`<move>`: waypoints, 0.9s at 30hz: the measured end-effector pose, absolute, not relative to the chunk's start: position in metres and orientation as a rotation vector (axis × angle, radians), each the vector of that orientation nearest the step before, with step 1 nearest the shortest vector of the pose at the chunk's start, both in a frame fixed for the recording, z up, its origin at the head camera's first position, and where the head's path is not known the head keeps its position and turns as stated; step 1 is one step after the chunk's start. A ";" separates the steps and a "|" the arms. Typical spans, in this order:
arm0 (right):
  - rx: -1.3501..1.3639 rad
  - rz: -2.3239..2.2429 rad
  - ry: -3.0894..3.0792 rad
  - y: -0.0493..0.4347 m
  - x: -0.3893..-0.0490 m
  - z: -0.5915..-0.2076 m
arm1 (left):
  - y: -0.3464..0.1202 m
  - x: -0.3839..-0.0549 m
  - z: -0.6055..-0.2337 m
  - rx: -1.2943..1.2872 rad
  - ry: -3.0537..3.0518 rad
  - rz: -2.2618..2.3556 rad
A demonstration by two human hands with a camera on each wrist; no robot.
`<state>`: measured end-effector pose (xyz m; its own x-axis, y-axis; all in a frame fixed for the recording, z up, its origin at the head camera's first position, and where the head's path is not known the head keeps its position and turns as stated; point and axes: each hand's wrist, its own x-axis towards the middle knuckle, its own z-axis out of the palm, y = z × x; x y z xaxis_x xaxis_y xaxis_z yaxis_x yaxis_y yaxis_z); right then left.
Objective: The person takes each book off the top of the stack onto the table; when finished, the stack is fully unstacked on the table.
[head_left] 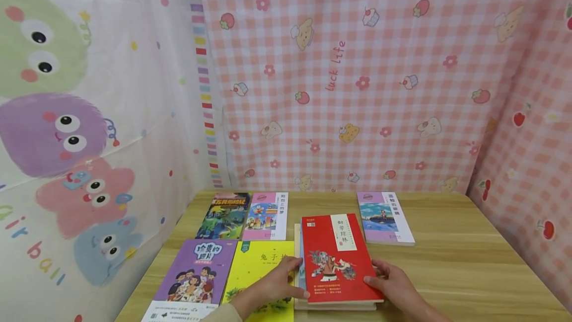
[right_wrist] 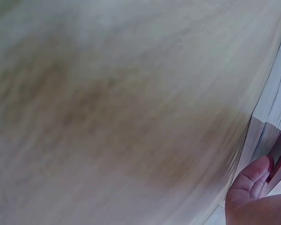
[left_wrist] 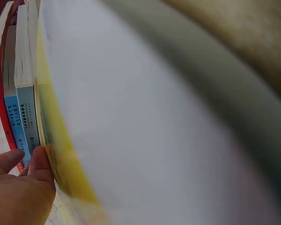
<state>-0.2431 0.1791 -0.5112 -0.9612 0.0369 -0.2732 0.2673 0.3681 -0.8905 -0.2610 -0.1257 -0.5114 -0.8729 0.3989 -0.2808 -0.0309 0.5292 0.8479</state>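
A red book (head_left: 337,262) with a white title strip lies on top of a small stack. Beneath it, a blue spine (left_wrist: 16,119) and a grey-blue spine (left_wrist: 28,112) show in the left wrist view. My left hand (head_left: 277,284) touches the spine side of the stack, thumb and forefinger spread apart. At the opposite side, my right hand (head_left: 395,284) grips the red book's edge, thumb on the cover. The right wrist view shows that hand (right_wrist: 253,187) beside the page edges, its other fingers mostly hidden.
A yellow book (head_left: 263,262) and a purple book (head_left: 196,272) lie left of the stack. Behind them are a green dinosaur book (head_left: 223,215) and a pink-and-white book (head_left: 268,217). Another pink-and-white book (head_left: 384,217) lies at the back right. Patterned cloths surround the wooden table (head_left: 456,252).
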 end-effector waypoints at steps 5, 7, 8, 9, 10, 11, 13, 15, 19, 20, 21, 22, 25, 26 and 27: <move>0.271 -1.640 2.398 0.178 -0.244 -0.513 | -0.128 -0.261 -0.510 0.318 2.336 1.285; 0.270 -1.645 2.403 0.178 -0.245 -0.513 | -0.128 -0.260 -0.509 0.321 2.348 1.270; 0.267 -1.651 2.408 0.178 -0.245 -0.513 | -0.128 -0.260 -0.509 0.323 2.355 1.264; 0.268 -1.657 2.410 0.179 -0.245 -0.512 | -0.128 -0.260 -0.508 0.325 2.362 1.256; 0.281 -1.665 2.401 0.179 -0.245 -0.512 | -0.127 -0.260 -0.508 0.324 2.371 1.247; 0.291 -1.672 2.391 0.180 -0.246 -0.511 | -0.127 -0.260 -0.507 0.325 2.373 1.245; 0.316 -1.689 2.358 0.181 -0.246 -0.509 | -0.127 -0.259 -0.507 0.330 2.379 1.239; 0.359 -1.711 2.312 0.183 -0.247 -0.508 | -0.127 -0.259 -0.508 0.335 2.386 1.237; 0.387 -1.729 2.272 0.185 -0.248 -0.506 | -0.126 -0.258 -0.509 0.338 2.397 1.236; 0.390 -1.731 2.270 0.185 -0.248 -0.505 | -0.126 -0.258 -0.509 0.339 2.402 1.233; 0.392 -1.730 2.272 0.185 -0.248 -0.505 | -0.126 -0.258 -0.509 0.341 2.406 1.230; 0.388 -1.735 2.274 0.186 -0.247 -0.504 | -0.126 -0.258 -0.509 0.341 2.411 1.228; 0.392 -1.751 2.285 0.186 -0.246 -0.502 | -0.124 -0.257 -0.510 0.329 2.428 1.223; 0.386 -1.761 2.282 0.186 -0.245 -0.501 | -0.124 -0.258 -0.511 0.320 2.432 1.226; 0.386 -1.768 2.280 0.186 -0.244 -0.500 | -0.123 -0.258 -0.512 0.315 2.438 1.230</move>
<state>-0.2441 0.1857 -0.5002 -0.9388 0.0664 -0.3381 0.3439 0.2374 -0.9085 -0.2578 -0.1228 -0.5120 -0.8986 0.3670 -0.2405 0.0246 0.5894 0.8075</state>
